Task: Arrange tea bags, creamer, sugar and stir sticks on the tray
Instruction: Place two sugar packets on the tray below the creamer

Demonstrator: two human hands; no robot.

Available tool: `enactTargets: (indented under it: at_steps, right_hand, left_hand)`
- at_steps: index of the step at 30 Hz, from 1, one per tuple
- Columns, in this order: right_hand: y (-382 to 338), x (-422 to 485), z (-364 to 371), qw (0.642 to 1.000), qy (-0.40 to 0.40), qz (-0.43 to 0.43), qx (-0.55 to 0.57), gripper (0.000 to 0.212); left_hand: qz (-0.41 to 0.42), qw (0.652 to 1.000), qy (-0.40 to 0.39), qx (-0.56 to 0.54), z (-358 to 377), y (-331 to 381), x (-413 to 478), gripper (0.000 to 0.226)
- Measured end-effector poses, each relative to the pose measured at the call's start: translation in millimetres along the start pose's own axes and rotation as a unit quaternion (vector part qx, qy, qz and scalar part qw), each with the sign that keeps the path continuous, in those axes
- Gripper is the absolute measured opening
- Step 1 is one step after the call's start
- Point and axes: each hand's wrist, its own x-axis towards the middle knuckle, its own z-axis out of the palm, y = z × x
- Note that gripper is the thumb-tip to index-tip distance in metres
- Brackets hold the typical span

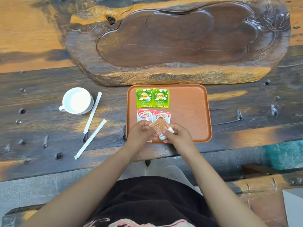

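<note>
An orange-brown tray [193, 112] lies at the table's front edge. Two green tea bags [152, 98] sit side by side at its far left corner. Below them lie two red-and-white creamer packets [145, 115], the right one partly covered. Over the tray's near left part, my left hand [139, 134] and my right hand [178, 134] both pinch a brown sugar packet [158, 126], and a white packet shows under my right fingers. Two paper-wrapped stir sticks [92, 113] lie on the table left of the tray.
A white cup [77, 101] stands left of the stir sticks. A big carved wooden tea board [177, 43] fills the far half of the table. The table's front edge runs just under my wrists.
</note>
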Motion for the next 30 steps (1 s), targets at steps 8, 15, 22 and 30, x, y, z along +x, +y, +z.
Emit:
enactTargets:
  at_steps: [8, 15, 22, 30]
  right_hand:
    - [2.4, 10.0, 0.4, 0.950, -0.026, -0.064, -0.303, 0.024]
    - [0.6, 16.9, 13.8, 0.896, -0.018, -0.047, -0.442, 0.034]
    - [13.7, 9.0, 18.3, 0.843, 0.064, -0.161, -0.509, 0.026]
    - [26.1, 3.7, 16.7, 0.832, 0.041, -0.189, -0.519, 0.026]
  left_hand:
    - [0.195, 0.854, 0.103, 0.471, -32.2, -32.2, 10.1, 0.023]
    - [0.215, 0.825, 0.083, 0.517, -32.3, -41.0, 13.9, 0.027]
    - [0.214, 0.825, 0.078, 0.518, -31.9, -41.5, 13.8, 0.028]
    - [0.208, 0.834, 0.070, 0.506, -30.4, -41.3, 12.5, 0.029]
